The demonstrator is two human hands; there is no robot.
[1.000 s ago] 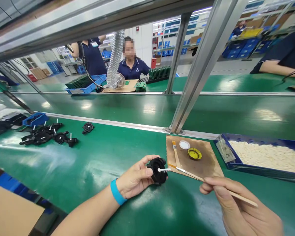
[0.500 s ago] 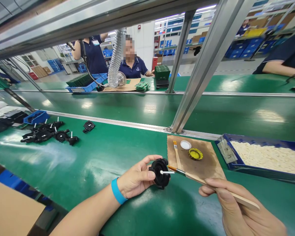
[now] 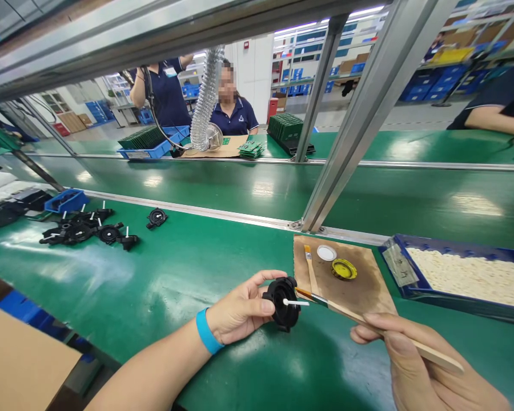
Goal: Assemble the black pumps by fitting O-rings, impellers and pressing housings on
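My left hand [image 3: 244,302], with a blue band on its wrist, grips a round black plastic housing [image 3: 281,319]. A thin white pin [image 3: 297,303] sticks out of the housing's middle. My right hand [image 3: 415,354] pinches the wooden handle of a paintbrush [image 3: 346,311]. The brush's orange bristles are at the housing's right rim; whether they touch it I cannot tell. Behind the brush lies a stained brown cardboard sheet [image 3: 364,291]. On it are a second brush [image 3: 310,268], a white lid [image 3: 326,253] and a yellow open cap or dish [image 3: 344,269].
A blue bin of small cream-coloured pieces [image 3: 466,268] stands at the right. Several black housings [image 3: 79,230] lie at the left, near a small blue bin [image 3: 66,201]. A metal post [image 3: 346,148] rises behind the cardboard. Co-workers [image 3: 235,114] are across the bench.
The view has shifted slightly. Both hands keep their hold, with the brush still at the housing's rim. Across the bench, a co-worker's hand has left the stack of green boards, which now sits differently.
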